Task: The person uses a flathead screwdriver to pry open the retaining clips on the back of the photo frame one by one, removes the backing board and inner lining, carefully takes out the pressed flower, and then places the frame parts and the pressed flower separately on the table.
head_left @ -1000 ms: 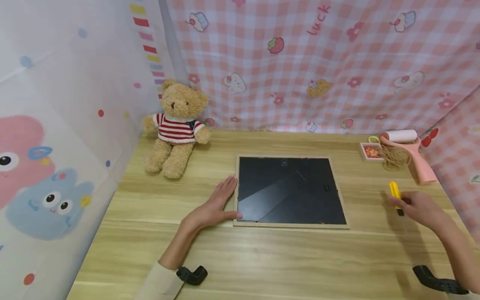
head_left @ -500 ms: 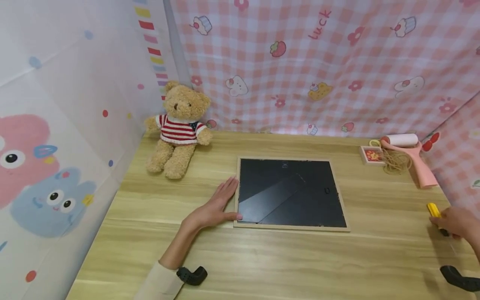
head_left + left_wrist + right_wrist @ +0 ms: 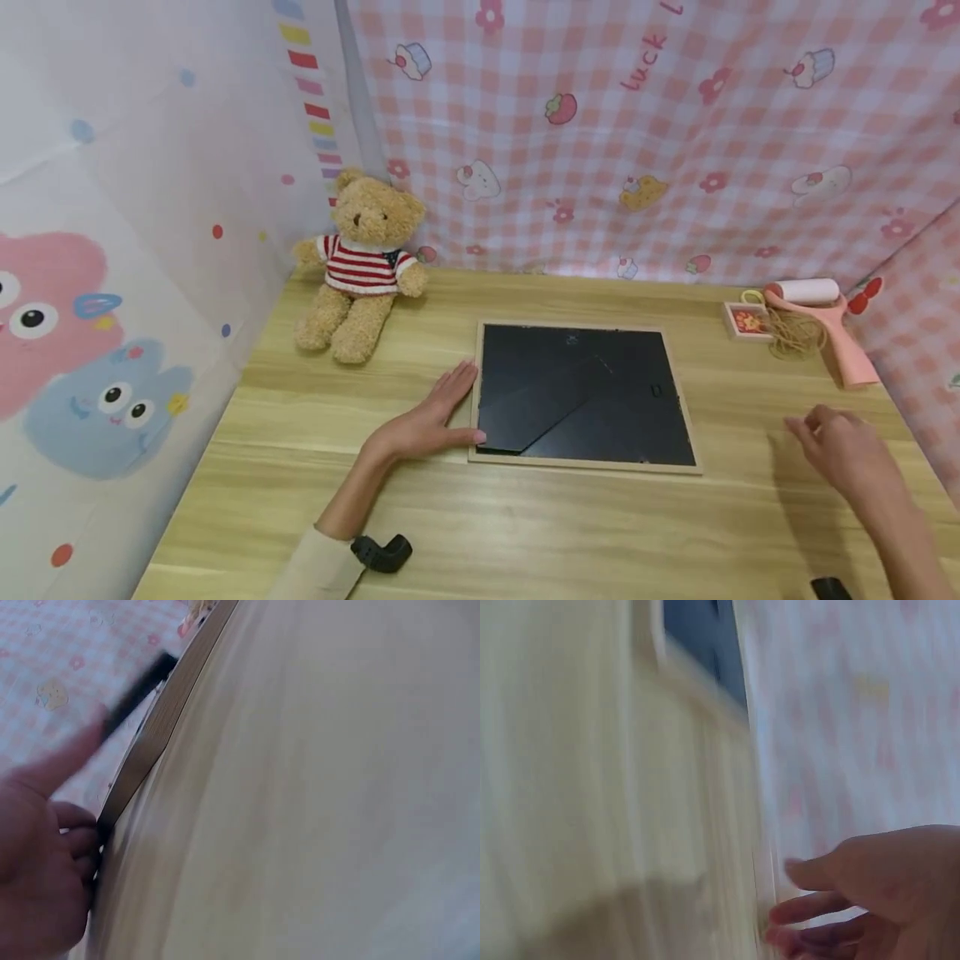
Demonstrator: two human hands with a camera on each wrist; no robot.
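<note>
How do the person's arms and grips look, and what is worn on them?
The left arm has a cream sleeve with a black, bent device beside it. The right forearm shows bare, with part of another black device nearby. The left grip and right grip wear no gloves.

1. The setting resembled a corner of a child's room.
2. Pink checked cloth point(image 3: 592, 150) hung behind; a cartoon-printed covering point(image 3: 165, 283) lined the left.
3. A plush teddy bear point(image 3: 362, 271) sat on the wood-grained counter point(image 3: 570, 533).
</note>
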